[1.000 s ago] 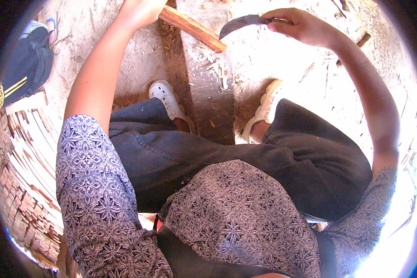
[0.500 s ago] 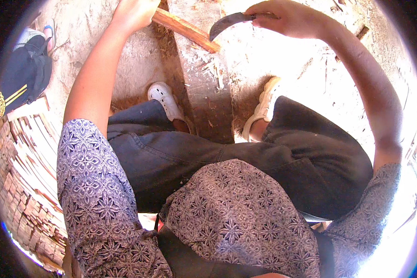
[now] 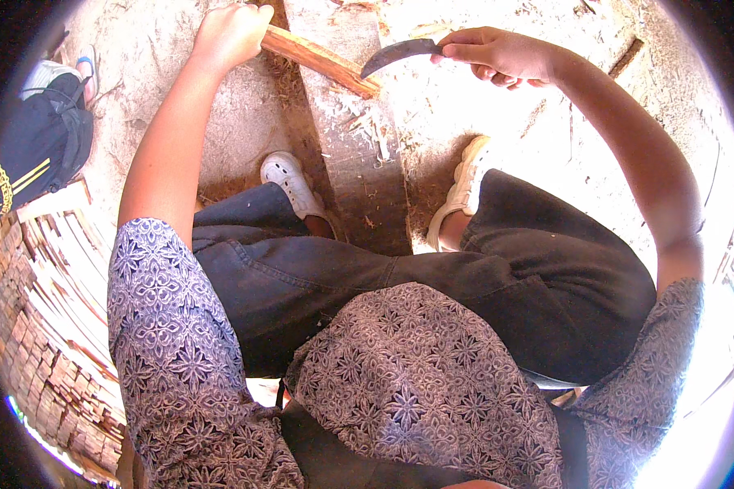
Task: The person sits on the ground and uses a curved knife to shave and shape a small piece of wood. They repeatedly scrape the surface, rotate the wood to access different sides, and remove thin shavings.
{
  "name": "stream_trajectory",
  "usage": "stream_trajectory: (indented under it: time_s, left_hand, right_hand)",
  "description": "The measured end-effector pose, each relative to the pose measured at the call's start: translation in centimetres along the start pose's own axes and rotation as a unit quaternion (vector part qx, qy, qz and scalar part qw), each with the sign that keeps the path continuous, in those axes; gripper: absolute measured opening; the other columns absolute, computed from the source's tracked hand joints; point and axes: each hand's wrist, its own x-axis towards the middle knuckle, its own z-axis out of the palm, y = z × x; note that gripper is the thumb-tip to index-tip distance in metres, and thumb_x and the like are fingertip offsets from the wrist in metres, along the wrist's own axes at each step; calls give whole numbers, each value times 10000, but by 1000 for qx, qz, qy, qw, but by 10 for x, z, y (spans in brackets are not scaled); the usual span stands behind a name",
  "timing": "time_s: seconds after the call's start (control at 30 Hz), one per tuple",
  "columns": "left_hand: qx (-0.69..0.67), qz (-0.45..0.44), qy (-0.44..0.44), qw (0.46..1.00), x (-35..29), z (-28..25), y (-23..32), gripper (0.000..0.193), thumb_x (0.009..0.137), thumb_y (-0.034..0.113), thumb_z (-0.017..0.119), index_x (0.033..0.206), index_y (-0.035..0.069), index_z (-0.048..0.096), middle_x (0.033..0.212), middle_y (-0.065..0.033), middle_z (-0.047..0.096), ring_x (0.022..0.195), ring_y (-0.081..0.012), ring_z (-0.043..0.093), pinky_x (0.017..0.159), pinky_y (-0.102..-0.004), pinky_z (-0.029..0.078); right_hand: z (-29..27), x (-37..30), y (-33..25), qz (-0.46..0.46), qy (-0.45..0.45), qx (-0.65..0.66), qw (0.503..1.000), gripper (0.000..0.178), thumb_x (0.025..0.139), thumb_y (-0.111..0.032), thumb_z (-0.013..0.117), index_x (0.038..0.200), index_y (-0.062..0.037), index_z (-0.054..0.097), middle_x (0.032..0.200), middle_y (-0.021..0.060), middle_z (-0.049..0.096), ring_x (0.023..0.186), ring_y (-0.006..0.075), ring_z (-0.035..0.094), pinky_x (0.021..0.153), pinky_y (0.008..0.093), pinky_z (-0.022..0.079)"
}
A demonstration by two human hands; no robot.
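Note:
My left hand [image 3: 233, 37] is closed round one end of a reddish-brown wooden stick [image 3: 318, 60], which slants down to the right. The stick's free end lies over a wooden plank [image 3: 359, 175] between my feet. In my right hand [image 3: 497, 54] is a knife with a dark curved blade [image 3: 401, 54]. Its handle is mostly hidden by my fingers. The blade points left, its tip close to the stick's free end; whether they touch I cannot tell.
Pale wood shavings [image 3: 371, 134] lie on the plank. White clogs [image 3: 289, 181] are on my feet either side. Stacked split wood [image 3: 53, 326] stands at the left, and another person's dark-clothed leg [image 3: 45, 138] is beyond it. Bright ground spreads at the right.
Both hands have come slightly lower in the picture. My right hand has turned so its fingers show, and the blade has swung flatter, its tip nearer the stick's end.

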Motion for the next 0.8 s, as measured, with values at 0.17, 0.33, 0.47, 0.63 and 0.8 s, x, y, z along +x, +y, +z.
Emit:
stream_trajectory:
  time_s: [0.17, 0.33, 0.47, 0.63, 0.8]
  left_hand:
    - [-29, -13, -28, 999, 1, -14, 7, 97, 810, 135, 631, 883, 71, 636, 773, -157, 703, 757, -336, 711, 663, -464, 560]
    - [-34, -32, -23, 999, -9, -19, 10, 86, 804, 152, 641, 830, 70, 646, 735, -156, 697, 706, -336, 707, 624, -467, 554]
    - [-29, -35, -21, 999, -7, -17, 10, 86, 808, 154, 640, 824, 70, 647, 729, -156, 697, 706, -334, 709, 625, -465, 555]
    - [-28, -43, -21, 998, -6, -16, 11, 84, 804, 151, 642, 819, 69, 654, 726, -157, 698, 710, -334, 711, 631, -464, 556]
    - [-27, -43, -28, 998, -4, -16, 11, 79, 793, 140, 642, 811, 66, 660, 733, -162, 700, 712, -339, 710, 640, -467, 557]
  right_hand:
    - [-6, 5, 13, -97, 79, -130, 984, 429, 1055, -423, 504, 1294, -87, 624, 717, -3, 552, 547, 65, 439, 494, 250, 375]
    - [-7, -4, -3, -194, 131, -221, 947, 410, 1040, -355, 550, 1270, -27, 637, 893, 79, 703, 750, 141, 606, 670, 304, 481]
    - [-8, -13, -16, -129, 103, -256, 952, 402, 1036, -338, 554, 1265, -19, 635, 921, 104, 713, 776, 150, 627, 695, 309, 495]
    - [-11, -6, -8, -127, 93, -246, 956, 409, 1040, -353, 541, 1252, -19, 642, 930, 89, 716, 753, 144, 613, 681, 302, 492]
    - [-1, -2, 14, -113, 82, -148, 979, 410, 1041, -409, 532, 1231, -69, 660, 818, 35, 679, 564, 77, 481, 517, 246, 414]
